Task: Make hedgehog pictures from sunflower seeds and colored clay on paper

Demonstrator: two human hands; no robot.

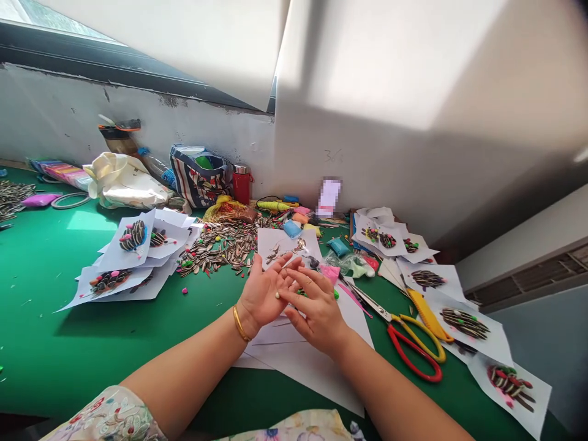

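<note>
Cream-white and roughly round, a tiny lump (277, 295) sits on the palm of the left hand (263, 293), smooth-looking and pale against the skin. That hand is open, palm up, a gold bangle (239, 323) at its wrist. Over it reaches the right hand (316, 306), also open, its fingers loosely extended and one fingertip at the lump. White paper sheets (301, 361) lie beneath both hands on the green tabletop (151, 343), with red-and-yellow-handled scissors (390, 317) near the right hand and striped seeds (225, 242) heaped beyond.
</note>
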